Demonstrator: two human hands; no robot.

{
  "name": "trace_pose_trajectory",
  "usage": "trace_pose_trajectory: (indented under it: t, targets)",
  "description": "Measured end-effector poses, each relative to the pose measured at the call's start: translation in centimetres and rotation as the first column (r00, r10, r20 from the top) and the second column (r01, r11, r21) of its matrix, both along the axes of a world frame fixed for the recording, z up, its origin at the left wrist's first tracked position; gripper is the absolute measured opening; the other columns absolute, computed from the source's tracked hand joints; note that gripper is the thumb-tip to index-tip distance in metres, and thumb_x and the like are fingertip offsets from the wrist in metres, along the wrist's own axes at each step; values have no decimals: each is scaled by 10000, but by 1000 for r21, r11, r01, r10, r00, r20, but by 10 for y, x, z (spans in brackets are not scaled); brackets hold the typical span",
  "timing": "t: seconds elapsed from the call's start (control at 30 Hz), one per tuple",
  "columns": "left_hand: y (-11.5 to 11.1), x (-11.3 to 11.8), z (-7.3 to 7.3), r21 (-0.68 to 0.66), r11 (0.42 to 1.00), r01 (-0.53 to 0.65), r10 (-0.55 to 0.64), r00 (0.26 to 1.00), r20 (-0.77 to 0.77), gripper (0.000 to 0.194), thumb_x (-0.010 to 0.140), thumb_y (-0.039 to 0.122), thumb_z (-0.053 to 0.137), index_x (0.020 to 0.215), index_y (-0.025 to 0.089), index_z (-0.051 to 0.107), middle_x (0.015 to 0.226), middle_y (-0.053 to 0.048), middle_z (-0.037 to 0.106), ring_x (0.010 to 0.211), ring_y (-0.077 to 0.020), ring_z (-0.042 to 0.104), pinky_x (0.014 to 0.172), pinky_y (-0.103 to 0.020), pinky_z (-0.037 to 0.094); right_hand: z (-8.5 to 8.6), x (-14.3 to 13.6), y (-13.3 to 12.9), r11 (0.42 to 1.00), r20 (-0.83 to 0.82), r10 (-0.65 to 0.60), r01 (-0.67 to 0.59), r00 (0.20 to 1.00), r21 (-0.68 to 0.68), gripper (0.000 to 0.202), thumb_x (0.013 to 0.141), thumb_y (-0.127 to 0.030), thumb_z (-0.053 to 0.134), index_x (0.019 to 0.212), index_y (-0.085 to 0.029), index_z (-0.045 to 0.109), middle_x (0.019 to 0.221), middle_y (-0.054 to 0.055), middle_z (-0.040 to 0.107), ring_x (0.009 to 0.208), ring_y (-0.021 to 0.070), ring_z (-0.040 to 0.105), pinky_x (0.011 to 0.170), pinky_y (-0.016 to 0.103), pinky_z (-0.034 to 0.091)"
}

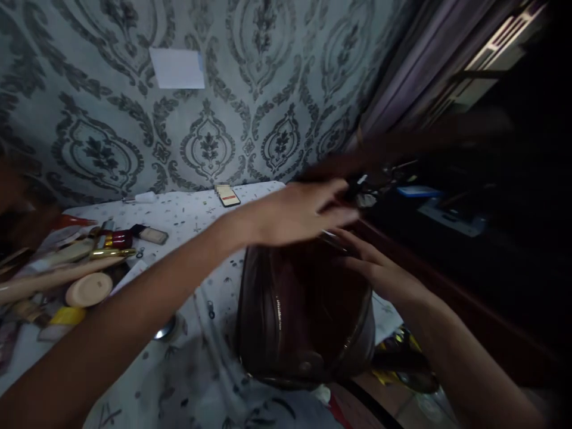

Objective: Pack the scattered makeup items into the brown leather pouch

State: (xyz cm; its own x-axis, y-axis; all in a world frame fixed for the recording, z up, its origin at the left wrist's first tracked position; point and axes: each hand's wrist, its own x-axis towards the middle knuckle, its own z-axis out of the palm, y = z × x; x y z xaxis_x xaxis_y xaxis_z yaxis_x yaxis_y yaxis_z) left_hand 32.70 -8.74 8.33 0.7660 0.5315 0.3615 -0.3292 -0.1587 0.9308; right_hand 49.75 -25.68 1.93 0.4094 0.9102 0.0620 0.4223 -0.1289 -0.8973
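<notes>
A dark brown leather-look handbag (pixel 261 310) stands on the patterned white cloth with its zipped top gaping. The inside is too dark to make out. My left hand (pixel 299 214) stretches over the far end of the bag, its fingers extended and apart and somewhat blurred. Just past its fingertips is a small dark shape with a pale tip that I cannot make out. My right hand (pixel 379 268) is at the bag's far right rim, fingers closed around the edge near the metal zip.
Makeup items crowd the left, among them a round compact (pixel 89 289), a foundation bottle (pixel 154 234) and a gold tube (pixel 112 253). By the wall lies a phone (pixel 229 196). A dark surface (pixel 447 250) with several objects is on the right. A yellow packet (pixel 404 342) sits below.
</notes>
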Motion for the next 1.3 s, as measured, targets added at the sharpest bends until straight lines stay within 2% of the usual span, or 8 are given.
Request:
trace_pose_trajectory:
  t: [0.1, 0.2, 0.33, 0.53, 0.63, 0.8, 1.07, 1.3]
  targets:
    - [39, 20, 16, 194, 978, 74, -30, 975, -218, 226, 726, 133, 777, 947, 134, 728, 948, -48, 734, 1057, -262, 676, 868, -271, 476, -6, 9, -3, 998, -76, 65, -64, 995, 13, 687, 744, -292, 667, 1420, -334, 551, 1542, -11, 480, 1446, 283, 419, 1222, 497, 299]
    - [55, 25, -6, 372, 925, 74, 78, 922, -379, 132, 741, 198, 745, 864, 156, 728, 935, -66, 750, 1028, -281, 681, 887, -295, 484, -8, 14, -8, 995, -82, 90, -86, 993, 53, 700, 748, -250, 675, 1432, -316, 541, 1534, 7, 493, 1448, 267, 417, 1239, 482, 250]
    - [59, 23, -27, 514, 832, 208, 124, 833, -539, 195, 758, 307, 722, 912, 188, 733, 968, -53, 759, 999, -270, 686, 872, -298, 500, -12, 16, -9, 993, -167, 99, -87, 981, 77, 727, 749, -223, 664, 1456, -305, 515, 1488, 49, 545, 1405, 283, 477, 1208, 508, 314]
    - [39, 31, -12, 611, 641, 465, 323, 558, -764, 529, 658, 275, 849, 1145, 157, 682, 1160, -106, 713, 1015, -269, 687, 846, -334, 542, -19, 19, -6, 996, -335, 48, -18, 941, 90, 740, 739, -267, 675, 1456, -315, 498, 1443, 91, 586, 1372, 325, 510, 1077, 516, 489]
    - [25, 39, -12, 645, 578, 500, 471, 440, -764, 413, 851, 283, 746, 1226, 159, 627, 1230, -109, 664, 1071, -255, 661, 917, -445, 546, -20, 21, -3, 995, -344, 55, -22, 937, 98, 720, 736, -286, 687, 1435, -328, 522, 1425, 97, 600, 1336, 342, 545, 1038, 521, 522]
    - [22, 35, -12, 724, 506, 469, 614, 394, -684, 323, 958, 337, 637, 1233, 168, 618, 1240, -92, 646, 1107, -242, 642, 955, -476, 541, -15, 20, 5, 985, -278, 90, -44, 956, 166, 636, 719, -297, 714, 1344, -357, 617, 1379, 78, 638, 1274, 352, 599, 1057, 534, 504]
    - [23, -21, 26, 867, 389, 310, 754, 434, -493, 255, 923, 149, 548, 1117, 205, 702, 1208, -111, 698, 1142, -271, 644, 947, -409, 503, 34, -5, 16, 948, -171, 206, -153, 964, 280, 541, 720, -263, 720, 1253, -348, 684, 1345, 61, 663, 1300, 330, 580, 1123, 519, 437]
    - [31, -65, 49, 899, 370, 233, 875, 239, -422, 240, 904, 127, 518, 1019, 162, 726, 1112, -176, 723, 1111, -332, 661, 923, -445, 484, 40, -30, 69, 894, -339, 360, -217, 869, 392, 494, 649, -200, 715, 1137, -281, 712, 1235, 37, 726, 1192, 278, 656, 1068, 444, 476]
